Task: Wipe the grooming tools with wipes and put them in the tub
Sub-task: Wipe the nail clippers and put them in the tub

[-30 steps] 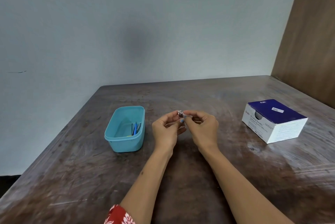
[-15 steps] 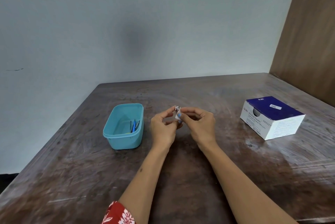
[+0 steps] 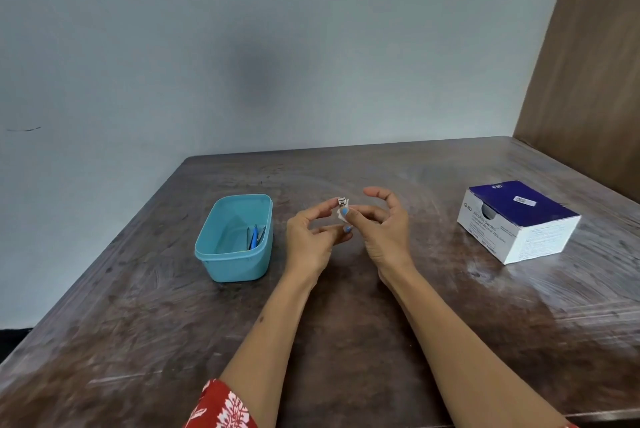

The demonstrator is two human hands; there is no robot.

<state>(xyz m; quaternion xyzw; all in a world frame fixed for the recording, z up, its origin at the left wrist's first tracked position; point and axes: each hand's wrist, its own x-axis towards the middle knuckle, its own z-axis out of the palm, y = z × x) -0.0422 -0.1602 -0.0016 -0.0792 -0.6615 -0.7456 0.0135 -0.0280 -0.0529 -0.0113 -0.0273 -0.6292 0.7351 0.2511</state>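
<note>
A small metal grooming tool [image 3: 342, 201], probably a nail clipper, stands upright between my two hands above the table's middle; only its top end shows. My left hand [image 3: 311, 240] pinches it from the left. My right hand [image 3: 384, 230] presses a small white wipe [image 3: 343, 216] against it with thumb and middle finger, the index finger raised clear. The teal tub [image 3: 207, 249] sits just left of my left hand and holds blue-handled tools [image 3: 254, 237] against its right wall.
A white and dark-blue box of alcohol swabs [image 3: 519, 223] lies on the brown table [image 3: 346, 341] at the right. A wooden panel [image 3: 588, 81] rises at the far right, and a pale wall stands behind the table.
My right index finger has lifted off the tool and now curls above it. The wipe has slid lower on the tool. Both hands stay in about the same place.
</note>
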